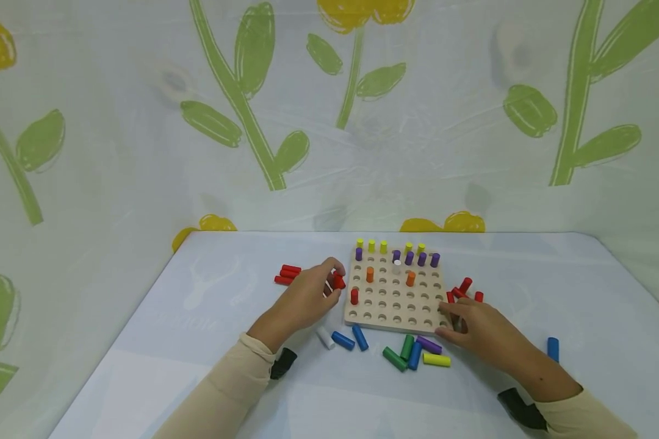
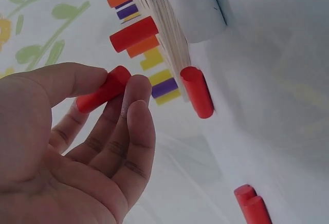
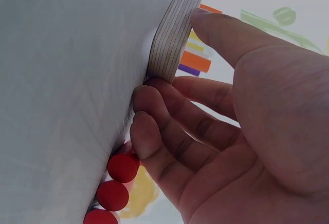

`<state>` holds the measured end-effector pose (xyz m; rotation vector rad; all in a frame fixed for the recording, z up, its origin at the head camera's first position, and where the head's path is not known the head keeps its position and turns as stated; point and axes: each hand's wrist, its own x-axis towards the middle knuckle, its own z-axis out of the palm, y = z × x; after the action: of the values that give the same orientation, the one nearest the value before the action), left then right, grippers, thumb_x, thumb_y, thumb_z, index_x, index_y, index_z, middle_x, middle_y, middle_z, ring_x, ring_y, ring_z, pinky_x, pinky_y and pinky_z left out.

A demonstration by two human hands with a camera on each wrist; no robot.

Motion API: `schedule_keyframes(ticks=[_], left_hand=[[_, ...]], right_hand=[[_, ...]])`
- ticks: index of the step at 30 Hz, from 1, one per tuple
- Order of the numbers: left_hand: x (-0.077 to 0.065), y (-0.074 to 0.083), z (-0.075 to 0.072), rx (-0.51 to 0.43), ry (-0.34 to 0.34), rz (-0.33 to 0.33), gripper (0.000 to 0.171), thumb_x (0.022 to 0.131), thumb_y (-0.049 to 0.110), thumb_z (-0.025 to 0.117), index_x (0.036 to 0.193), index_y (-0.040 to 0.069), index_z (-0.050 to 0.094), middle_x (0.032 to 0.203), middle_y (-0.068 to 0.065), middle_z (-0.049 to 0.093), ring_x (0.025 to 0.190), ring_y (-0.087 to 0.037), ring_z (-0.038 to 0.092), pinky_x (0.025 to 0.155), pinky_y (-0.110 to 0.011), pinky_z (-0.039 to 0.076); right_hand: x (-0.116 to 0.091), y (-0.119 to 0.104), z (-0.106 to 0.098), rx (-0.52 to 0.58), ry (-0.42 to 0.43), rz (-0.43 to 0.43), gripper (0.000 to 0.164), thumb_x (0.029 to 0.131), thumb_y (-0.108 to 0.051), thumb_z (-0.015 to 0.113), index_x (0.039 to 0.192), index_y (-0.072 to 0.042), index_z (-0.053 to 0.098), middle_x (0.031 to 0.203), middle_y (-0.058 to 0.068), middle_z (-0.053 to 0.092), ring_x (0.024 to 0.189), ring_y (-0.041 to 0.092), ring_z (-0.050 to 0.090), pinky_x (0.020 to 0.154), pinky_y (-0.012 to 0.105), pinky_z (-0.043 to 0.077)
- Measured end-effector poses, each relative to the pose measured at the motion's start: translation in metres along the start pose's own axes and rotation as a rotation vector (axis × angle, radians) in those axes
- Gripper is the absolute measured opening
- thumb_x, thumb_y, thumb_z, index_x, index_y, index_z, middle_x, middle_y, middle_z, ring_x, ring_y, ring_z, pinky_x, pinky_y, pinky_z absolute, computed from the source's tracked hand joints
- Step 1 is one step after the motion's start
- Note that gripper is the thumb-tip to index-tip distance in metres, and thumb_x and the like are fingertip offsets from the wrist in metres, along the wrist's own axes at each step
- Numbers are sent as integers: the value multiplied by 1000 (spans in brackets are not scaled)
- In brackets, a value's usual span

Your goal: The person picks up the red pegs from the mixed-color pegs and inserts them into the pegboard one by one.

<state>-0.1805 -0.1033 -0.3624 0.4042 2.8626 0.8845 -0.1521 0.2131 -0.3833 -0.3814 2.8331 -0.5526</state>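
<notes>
A wooden pegboard point(image 1: 389, 311) lies on the table, its rows of holes partly filled. At its left side, my left hand point(image 1: 304, 296) pinches a red peg point(image 2: 105, 90) between thumb and fingers, held above the table. My right hand point(image 1: 478, 326) grips the board's near right corner, with the thumb on the edge point(image 3: 172, 44) and the other fingers curled at the corner. Yellow pegs point(image 1: 371, 246) and purple pegs point(image 1: 409, 258) stand in the far rows. Two orange pegs point(image 1: 370, 275), a white peg point(image 1: 397, 266) and a red peg point(image 1: 354, 297) also stand in holes.
Loose red pegs point(image 1: 291, 268) lie left of the board, and more red pegs point(image 1: 465, 284) lie beyond my right hand. Blue pegs point(image 1: 343, 341), green pegs point(image 1: 395, 359), a yellow peg point(image 1: 436, 360) and others lie in front. A blue peg point(image 1: 553, 349) lies far right.
</notes>
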Motion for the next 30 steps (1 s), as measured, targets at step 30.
schedule_keyframes(ticks=[30], left_hand=[[-9, 13, -1, -78, -31, 80, 37, 93, 20, 72, 126, 18, 55, 101, 3, 68, 83, -9, 62, 72, -18, 55]], right_hand=[[-3, 0, 2, -19, 42, -48, 60, 83, -36, 80, 129, -1, 66, 74, -2, 50, 70, 11, 47, 54, 20, 38]])
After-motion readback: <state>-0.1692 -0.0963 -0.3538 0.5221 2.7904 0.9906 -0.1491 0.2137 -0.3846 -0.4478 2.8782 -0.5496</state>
